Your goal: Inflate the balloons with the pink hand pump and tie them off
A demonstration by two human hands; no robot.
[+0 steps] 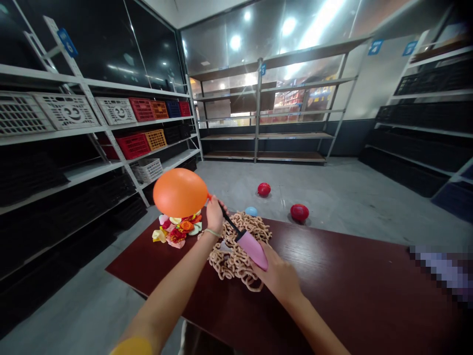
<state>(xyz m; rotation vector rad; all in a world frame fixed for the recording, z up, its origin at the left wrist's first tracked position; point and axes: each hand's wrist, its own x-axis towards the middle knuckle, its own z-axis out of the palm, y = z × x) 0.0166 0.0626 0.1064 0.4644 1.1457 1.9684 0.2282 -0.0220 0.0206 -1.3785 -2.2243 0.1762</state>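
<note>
An inflated orange balloon (180,192) sits on the tip of a hand pump, its neck pinched in the fingers of my left hand (215,215). The pump (253,249) has a pink body and a black shaft that slants up to the left. My right hand (278,275) is wrapped round the pink body. Under the pump lies a heap of beige twisted balloons or cords (236,268); I cannot tell which. Left of the heap, below the orange balloon, is a pile of artificial flower heads (177,230) in red, yellow, pink and orange.
The dark red table (318,276) spans the foreground. Two red balloons (299,213) lie on the grey floor beyond it, and a light blue balloon (251,211) shows behind the heap. Shelves with plastic crates (150,170) stand at left; bare metal racks (256,125) stand behind.
</note>
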